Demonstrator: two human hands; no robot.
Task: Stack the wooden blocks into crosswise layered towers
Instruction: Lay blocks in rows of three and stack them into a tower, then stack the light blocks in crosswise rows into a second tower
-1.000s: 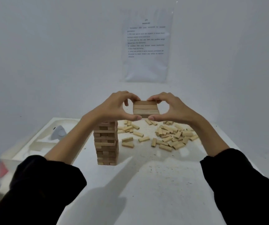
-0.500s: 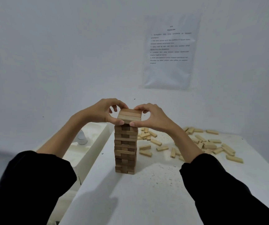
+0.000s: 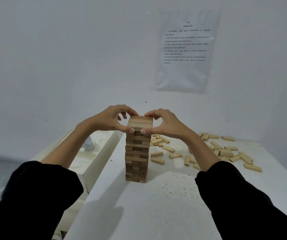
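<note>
Layer (image 3: 140, 122) of three blocks is seated on top of tower (image 3: 136, 158). Its left end is pinched by left hand (image 3: 108, 119), its right end by right hand (image 3: 165, 122); thumbs are set at the front edge, fingers curled behind. Loose blocks (image 3: 225, 151) are scattered on table (image 3: 148, 205), right of tower.

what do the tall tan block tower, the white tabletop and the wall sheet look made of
Tall tower of tan rectangular blocks: wood, apparently unvarnished and matte; faint grain lines show, tones vary.
White tabletop: probably painted or laminated board, matte, speckled with dark marks.
Printed sheet on the wall: paper, seemingly in a glossy plastic sleeve, as it wrinkles and shines.
</note>
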